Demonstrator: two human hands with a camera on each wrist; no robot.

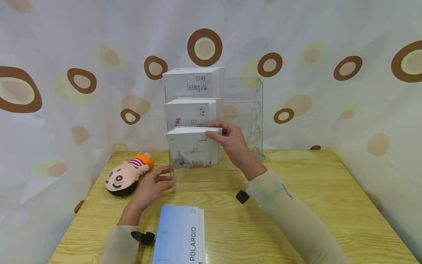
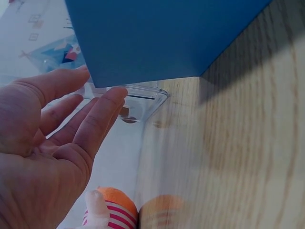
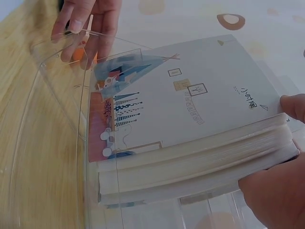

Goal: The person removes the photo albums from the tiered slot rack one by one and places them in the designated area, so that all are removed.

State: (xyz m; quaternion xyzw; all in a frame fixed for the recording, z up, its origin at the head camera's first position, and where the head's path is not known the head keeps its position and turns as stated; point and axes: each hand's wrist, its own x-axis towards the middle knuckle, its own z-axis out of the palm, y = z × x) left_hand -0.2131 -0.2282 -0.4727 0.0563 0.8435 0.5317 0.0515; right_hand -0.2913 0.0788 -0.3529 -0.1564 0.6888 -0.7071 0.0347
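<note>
A clear acrylic rack [image 1: 260,110] stands on the table with tiers of white albums. My right hand [image 1: 232,143] grips the upper right corner of the white illustrated albums [image 1: 189,150] in the front tier, thumb in front and fingers behind. In the right wrist view, the lower part of these albums [image 3: 190,95], with a tent drawing on the cover, sits behind the clear front wall. My left hand [image 1: 153,185] touches the rack's lower left side, its fingers extended. A blue album [image 1: 178,234] marked POLAROID lies on the table near my left wrist.
Two more tiers behind hold a middle white album [image 1: 186,110] and a taller back one [image 1: 184,82]. A plush doll [image 1: 128,174] lies left of the rack. A patterned curtain [image 1: 296,44] hangs behind the table [image 1: 313,205].
</note>
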